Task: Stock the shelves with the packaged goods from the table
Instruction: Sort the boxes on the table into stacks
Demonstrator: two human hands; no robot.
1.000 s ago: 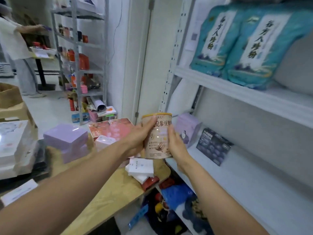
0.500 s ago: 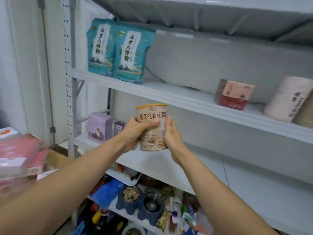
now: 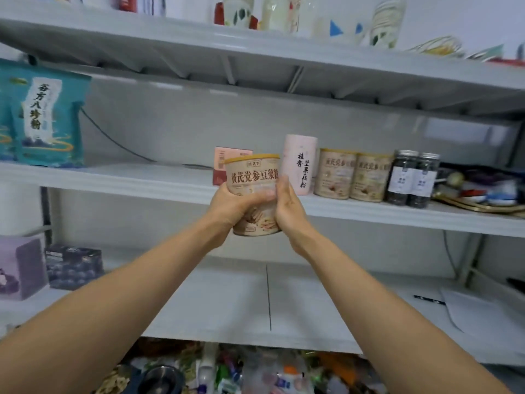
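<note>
tin: beige, yellow lid, upright (image 3: 252, 177). Held in the air just in front of the middle shelf's (image 3: 113, 182) front edge, about mid-length, its base below the edge. Not resting on anything.
left hand: (image 3: 233, 207) clasps the tin's left side and lower front, fingers curled round it.
right hand: (image 3: 287, 209) grips the tin's right side, thumb up along the wall. Fingers go round the back and are mostly hidden.
behind tin: red-and-pink box (image 3: 221, 166) on the middle shelf, partly covered by the tin.
right of tin: tall pink canister (image 3: 301, 163), upright near the front edge.
further right: two matching tins (image 3: 338, 173) side by side and touching, then two dark jars (image 3: 402, 179) with silver caps. After those a cluttered tray, too blurred to itemise.
left end, middle shelf: teal bags (image 3: 42, 118) standing upright.
lower shelf: purple box (image 3: 20, 268) and dark box (image 3: 74, 265) at the left end, just beside each other. White paper (image 3: 477, 311) towards the right end.
top shelf: printed cups (image 3: 383, 21), blurred.
</note>
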